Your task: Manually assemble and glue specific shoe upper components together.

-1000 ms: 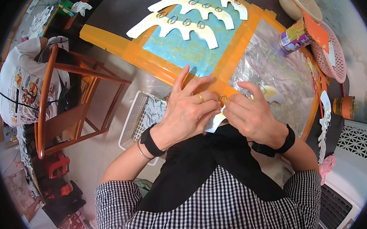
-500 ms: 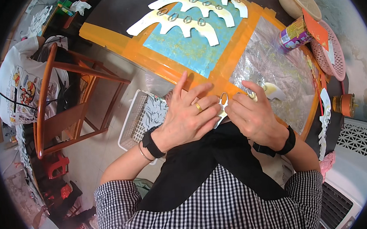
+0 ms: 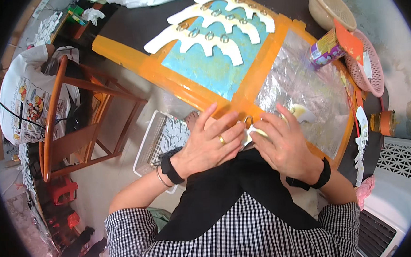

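Between my hands, at the table's near edge, is a small part of a white scalloped piece (image 3: 251,138) with a yellowish coating and a metal ring standing on it. My left hand (image 3: 206,145) grips its left side, fingers bent and index finger stretched out. My right hand (image 3: 284,145) has its thumb and fingers closed on the right side, index finger raised. Most of the piece is hidden by my hands. Beyond my right fingers, part of another white and yellowish shape (image 3: 302,113) shows on the clear film (image 3: 327,116).
Several white scalloped strips (image 3: 195,37) with metal rings lie on the blue sheet (image 3: 207,76), edged with orange tape. To the right are a purple can (image 3: 325,53), a pink basket (image 3: 366,71) and a beige basket (image 3: 332,7). A white crate (image 3: 143,146) and wooden chair (image 3: 56,118) stand left.
My right fingers have shifted over the piece and straightened a little, while the left hand keeps its grip. The ring that showed by my right index finger is out of sight. The whole view has tilted slightly.
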